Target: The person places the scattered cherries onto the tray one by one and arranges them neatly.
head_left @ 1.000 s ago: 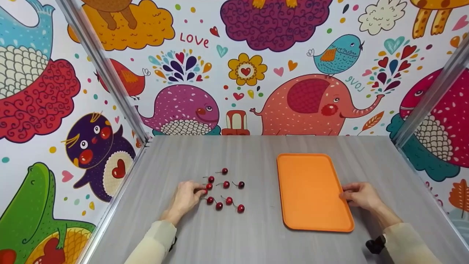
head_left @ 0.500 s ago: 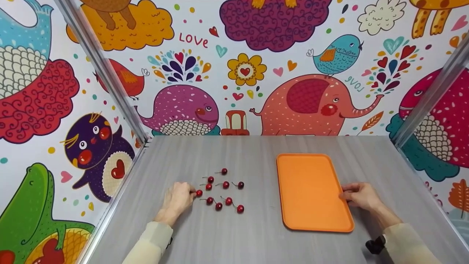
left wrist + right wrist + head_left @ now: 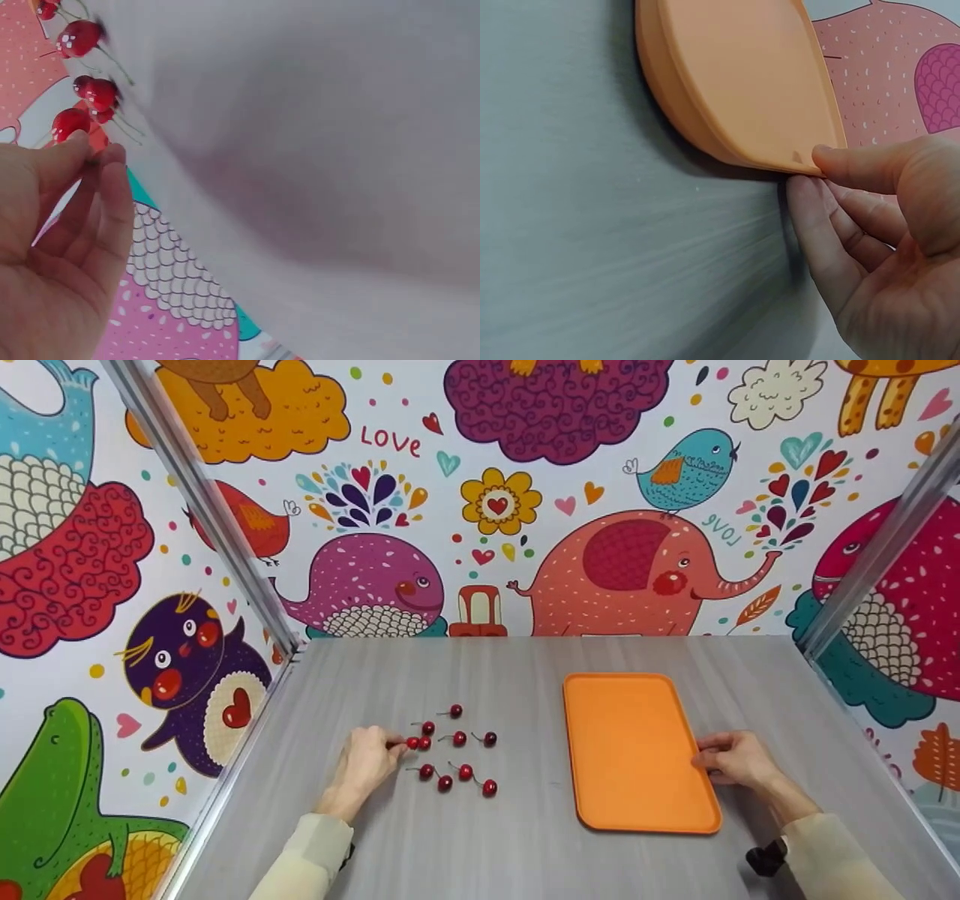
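Note:
My left hand [image 3: 364, 765] pinches a red cherry [image 3: 71, 126] between thumb and fingertips, apparently by its stem, which the fingers mostly hide. In the head view this cherry [image 3: 412, 743] appears right beside another cherry [image 3: 425, 743]; whether it touches the table cannot be told. Several more dark red cherries with thin stems lie loosely to the right of that hand, one of them a cherry [image 3: 490, 787] nearest the tray. My right hand [image 3: 742, 761] grips the right rim of an orange rectangular tray [image 3: 641, 750], thumb over the edge and fingers beneath in the right wrist view. The tray holds nothing.
Under everything is a grey wood-grain table [image 3: 525, 840]. Printed cartoon walls close off the back and the sides, with metal posts [image 3: 217, 525] at the corners. A strip of bare tabletop separates the cherries from the tray.
My left hand drew one cherry leftward out of the group, then shifted it slightly away from me, beside another cherry. The right hand and the tray have stayed put.

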The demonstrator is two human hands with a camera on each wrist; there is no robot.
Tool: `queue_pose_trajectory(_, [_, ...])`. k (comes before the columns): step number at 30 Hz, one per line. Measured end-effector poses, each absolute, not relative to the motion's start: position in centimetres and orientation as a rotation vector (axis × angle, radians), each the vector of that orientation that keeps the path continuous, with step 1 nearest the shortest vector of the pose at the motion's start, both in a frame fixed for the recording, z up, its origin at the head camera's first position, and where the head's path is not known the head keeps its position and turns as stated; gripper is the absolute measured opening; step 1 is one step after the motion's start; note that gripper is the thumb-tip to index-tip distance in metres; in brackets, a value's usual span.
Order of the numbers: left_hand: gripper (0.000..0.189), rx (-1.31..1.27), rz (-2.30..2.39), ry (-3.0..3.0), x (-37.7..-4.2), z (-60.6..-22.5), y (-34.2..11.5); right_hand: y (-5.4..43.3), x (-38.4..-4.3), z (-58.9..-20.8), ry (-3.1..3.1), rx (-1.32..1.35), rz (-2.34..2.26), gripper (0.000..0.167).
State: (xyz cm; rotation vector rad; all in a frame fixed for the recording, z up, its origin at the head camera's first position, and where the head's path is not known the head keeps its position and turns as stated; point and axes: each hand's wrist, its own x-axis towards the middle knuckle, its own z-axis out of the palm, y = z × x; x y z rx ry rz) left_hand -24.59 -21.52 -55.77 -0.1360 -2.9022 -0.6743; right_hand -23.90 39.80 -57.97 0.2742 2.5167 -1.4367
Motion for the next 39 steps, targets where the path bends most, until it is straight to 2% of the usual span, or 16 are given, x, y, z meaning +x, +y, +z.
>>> queue_pose_trajectory(39, [0.01,-0.495,-0.876,-2.836,-29.1,-53.4,-10.4,39.6,-23.6,-57.5,2.5,0.277,-1.407,0.046])
